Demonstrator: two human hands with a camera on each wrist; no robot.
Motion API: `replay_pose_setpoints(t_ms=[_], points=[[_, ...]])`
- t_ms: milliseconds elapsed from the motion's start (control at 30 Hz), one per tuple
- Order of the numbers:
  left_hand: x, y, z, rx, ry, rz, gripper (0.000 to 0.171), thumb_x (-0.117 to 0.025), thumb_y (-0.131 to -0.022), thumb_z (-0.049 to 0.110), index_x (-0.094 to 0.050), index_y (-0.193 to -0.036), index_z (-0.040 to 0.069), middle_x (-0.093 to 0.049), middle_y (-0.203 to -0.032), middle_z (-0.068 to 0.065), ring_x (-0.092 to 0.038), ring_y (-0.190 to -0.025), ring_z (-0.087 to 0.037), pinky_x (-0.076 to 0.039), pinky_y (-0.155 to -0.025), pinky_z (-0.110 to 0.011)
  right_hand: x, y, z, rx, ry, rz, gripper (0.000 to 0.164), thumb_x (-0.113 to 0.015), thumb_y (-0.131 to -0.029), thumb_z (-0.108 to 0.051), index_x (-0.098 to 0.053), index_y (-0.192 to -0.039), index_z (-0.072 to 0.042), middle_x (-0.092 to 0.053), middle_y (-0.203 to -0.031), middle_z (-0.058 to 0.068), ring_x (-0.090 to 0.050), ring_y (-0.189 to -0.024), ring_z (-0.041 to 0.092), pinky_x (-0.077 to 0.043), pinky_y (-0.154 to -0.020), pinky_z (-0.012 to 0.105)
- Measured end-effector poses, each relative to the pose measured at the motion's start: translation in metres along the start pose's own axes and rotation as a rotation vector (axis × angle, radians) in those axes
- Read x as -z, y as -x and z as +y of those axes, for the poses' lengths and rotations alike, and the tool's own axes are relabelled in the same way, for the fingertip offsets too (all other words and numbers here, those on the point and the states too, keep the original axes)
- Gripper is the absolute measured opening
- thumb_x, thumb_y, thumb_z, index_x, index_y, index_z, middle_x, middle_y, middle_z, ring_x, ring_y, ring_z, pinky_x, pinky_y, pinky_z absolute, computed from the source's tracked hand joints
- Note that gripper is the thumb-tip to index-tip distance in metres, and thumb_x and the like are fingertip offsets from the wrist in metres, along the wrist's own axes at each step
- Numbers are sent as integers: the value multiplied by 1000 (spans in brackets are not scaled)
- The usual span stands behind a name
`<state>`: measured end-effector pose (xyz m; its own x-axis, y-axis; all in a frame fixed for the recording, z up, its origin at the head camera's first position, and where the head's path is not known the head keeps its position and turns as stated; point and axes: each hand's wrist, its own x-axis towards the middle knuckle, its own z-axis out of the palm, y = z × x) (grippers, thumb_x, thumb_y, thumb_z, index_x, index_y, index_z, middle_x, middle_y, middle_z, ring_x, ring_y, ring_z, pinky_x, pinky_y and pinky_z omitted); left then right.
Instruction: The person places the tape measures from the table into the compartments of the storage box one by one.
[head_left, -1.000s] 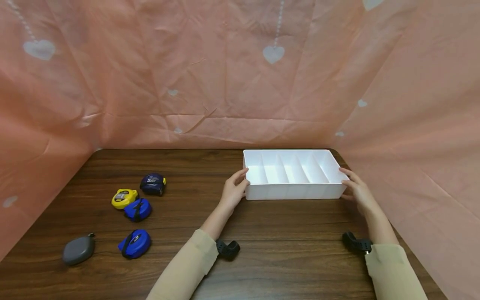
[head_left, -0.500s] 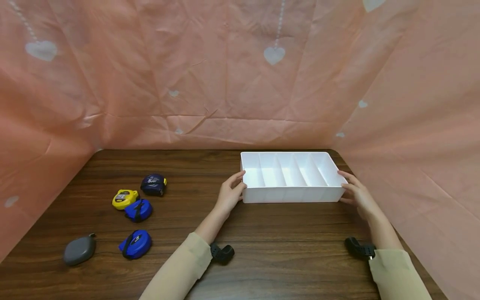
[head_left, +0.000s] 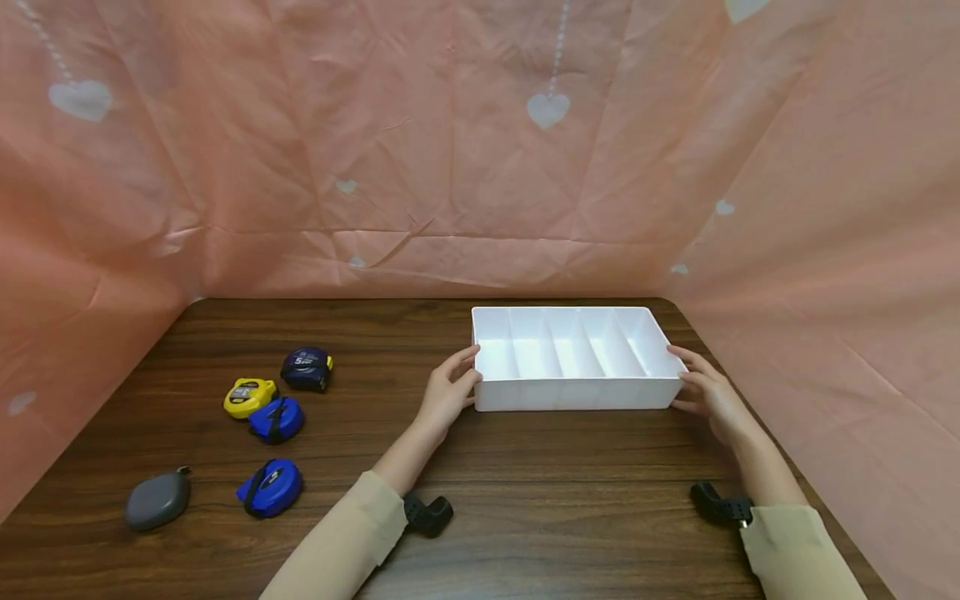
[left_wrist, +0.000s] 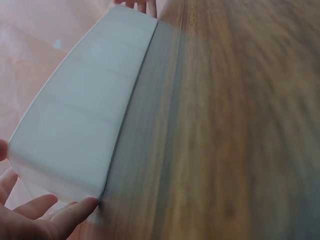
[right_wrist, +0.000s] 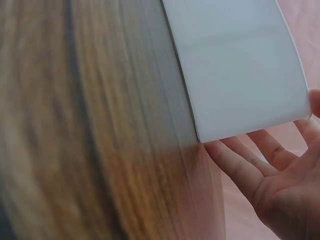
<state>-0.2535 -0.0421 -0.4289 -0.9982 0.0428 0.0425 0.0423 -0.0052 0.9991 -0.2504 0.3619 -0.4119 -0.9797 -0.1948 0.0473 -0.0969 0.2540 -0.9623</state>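
Observation:
A white divided storage box [head_left: 577, 394] with several compartments is on the right half of the wooden table, its long front wall facing me. My left hand [head_left: 447, 392] grips its left end, with fingertips at the rim and lower down on the end wall. At the right end, my right hand [head_left: 712, 398] holds the box with thumb near the front corner and fingers along the side. In the left wrist view, fingers [left_wrist: 75, 217] touch the end wall near its bottom corner. The right wrist view shows the fingers [right_wrist: 240, 167] under the end's lower edge. No items show in the compartments.
On the left of the table [head_left: 480, 533] lie a dark navy tape measure [head_left: 306, 369], a yellow one [head_left: 249, 398], a blue one [head_left: 277, 419] touching it, another blue one [head_left: 272, 488] and a grey rounded one [head_left: 157, 501]. Pink cloth [head_left: 450, 167] hangs behind and beside the table.
Both hands have moved the white storage box a little left and toward me. The tape measures have stayed where they were.

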Motion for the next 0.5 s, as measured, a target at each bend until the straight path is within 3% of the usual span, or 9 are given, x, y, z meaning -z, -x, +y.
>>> replay_pose_setpoints(t_ms=[233, 500], points=[[9, 5, 1, -4, -1, 6, 47, -55, -88, 6, -57, -135, 14, -54, -131, -15, -55, -113, -28, -52, -80, -44, -6, 1, -2, 32, -7, -31, 47, -34, -105, -21, -28, -151, -17, -32, -132, 15, -56, -99, 3, -50, -78, 30], [19, 11, 4, 29, 14, 10, 48, -56, -86, 7, -57, -134, 15, -54, -132, -14, -56, -113, -29, -52, -80, -44, -12, 2, -2, 32, -21, -53, 46, -34, -105, -18, -29, -151, -17, -34, -126, 17, -58, -98, 8, -51, -78, 33]])
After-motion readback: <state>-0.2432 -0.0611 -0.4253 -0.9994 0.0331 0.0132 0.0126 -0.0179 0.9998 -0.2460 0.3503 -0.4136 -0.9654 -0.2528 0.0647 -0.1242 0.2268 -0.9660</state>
